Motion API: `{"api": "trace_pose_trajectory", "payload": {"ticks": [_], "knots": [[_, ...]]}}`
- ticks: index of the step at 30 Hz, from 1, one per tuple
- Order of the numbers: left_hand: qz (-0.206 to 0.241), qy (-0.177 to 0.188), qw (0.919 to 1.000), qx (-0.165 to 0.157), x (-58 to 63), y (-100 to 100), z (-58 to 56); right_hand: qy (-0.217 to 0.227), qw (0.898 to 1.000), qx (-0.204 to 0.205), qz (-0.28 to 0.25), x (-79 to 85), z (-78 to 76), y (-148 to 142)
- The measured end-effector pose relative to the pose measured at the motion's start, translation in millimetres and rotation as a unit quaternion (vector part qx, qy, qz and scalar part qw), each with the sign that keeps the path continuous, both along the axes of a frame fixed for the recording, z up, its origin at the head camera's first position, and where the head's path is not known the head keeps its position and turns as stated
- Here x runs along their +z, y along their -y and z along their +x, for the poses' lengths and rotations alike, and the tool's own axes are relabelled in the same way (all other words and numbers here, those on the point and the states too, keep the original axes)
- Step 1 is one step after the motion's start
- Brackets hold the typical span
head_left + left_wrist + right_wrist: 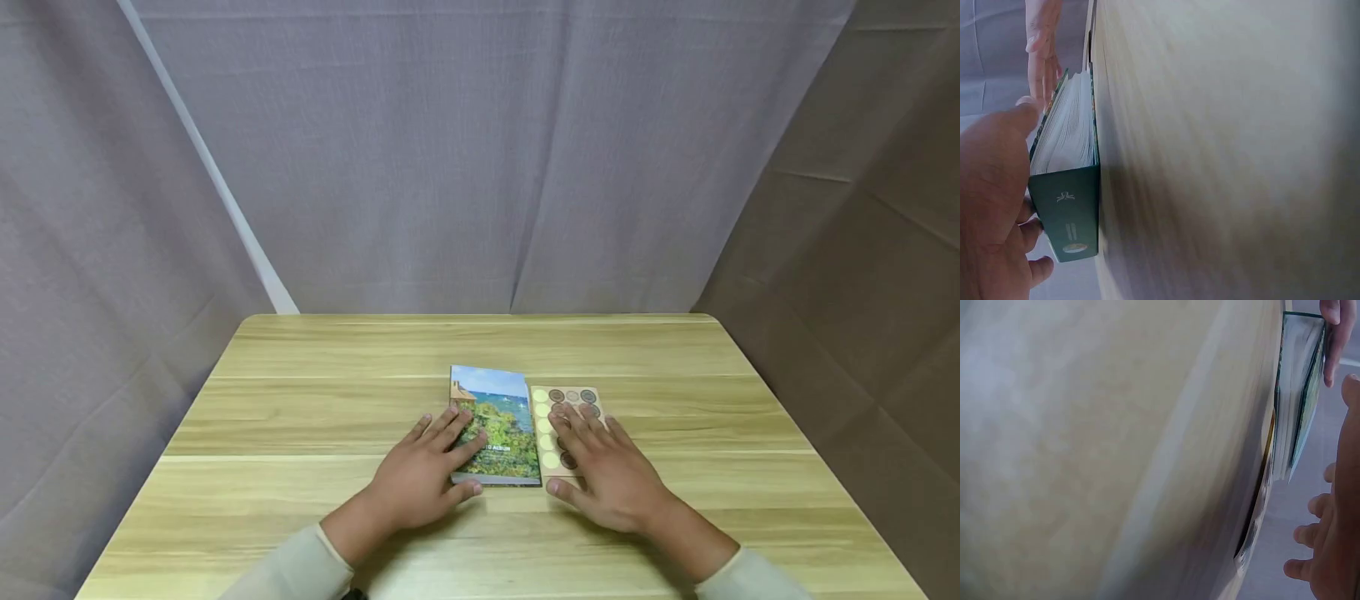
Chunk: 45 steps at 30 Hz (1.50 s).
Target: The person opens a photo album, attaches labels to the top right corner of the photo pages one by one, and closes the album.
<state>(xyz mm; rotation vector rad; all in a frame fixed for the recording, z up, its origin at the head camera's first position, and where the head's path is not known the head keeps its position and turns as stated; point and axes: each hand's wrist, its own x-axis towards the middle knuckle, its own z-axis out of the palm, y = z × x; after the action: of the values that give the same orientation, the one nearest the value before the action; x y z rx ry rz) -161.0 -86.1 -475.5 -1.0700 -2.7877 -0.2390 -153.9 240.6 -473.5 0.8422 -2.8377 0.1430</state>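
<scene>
A photo album (504,417) with a painted cover of a seaside garden lies closed on the table. In the left wrist view its green spine (1066,215) and thick block of white pages (1072,125) show. My left hand (423,477) rests over the album's left part, fingers spread and fairly straight. Right beside the album lies a tan sheet of round stickers (546,442), pale yellow in one column and mostly dark in others. Over this sheet is my right hand (611,477), fingers extended; the right wrist view shows a gap beneath them. The hand hides the sheet's lower right.
Both things lie on a light wood-grain table (337,400), near its middle. Grey curtains (420,167) hang behind and at the left, and a browner cloth (862,275) hangs at the right. A dark object (355,594) shows at the left sleeve.
</scene>
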Motion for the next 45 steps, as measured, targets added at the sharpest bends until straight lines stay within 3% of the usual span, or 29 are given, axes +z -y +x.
{"api": "trace_pose_trajectory", "payload": {"ticks": [8, 18, 34, 45], "knots": [[-0.025, -0.035, 0.9991, 0.004, 3.5, -4.1, -0.2, 0.017, 1.0, -0.004, 0.005, -2.3, 3.4, 0.7], [0.01, -0.103, 0.9946, 0.013, 7.1, -5.3, -1.0, 0.01, 1.0, 0.006, 0.01, 2.1, 5.2, 3.9], [0.076, -0.119, 0.9899, -0.006, 16.4, 0.5, 1.8, -0.004, 1.0, 0.03, 0.004, 3.3, 7.5, 9.6], [0.121, -0.105, 0.987, -0.009, 17.8, 6.0, 2.8, 0.032, 0.998, 0.059, 0.005, 5.6, 11.3, 20.1]]}}
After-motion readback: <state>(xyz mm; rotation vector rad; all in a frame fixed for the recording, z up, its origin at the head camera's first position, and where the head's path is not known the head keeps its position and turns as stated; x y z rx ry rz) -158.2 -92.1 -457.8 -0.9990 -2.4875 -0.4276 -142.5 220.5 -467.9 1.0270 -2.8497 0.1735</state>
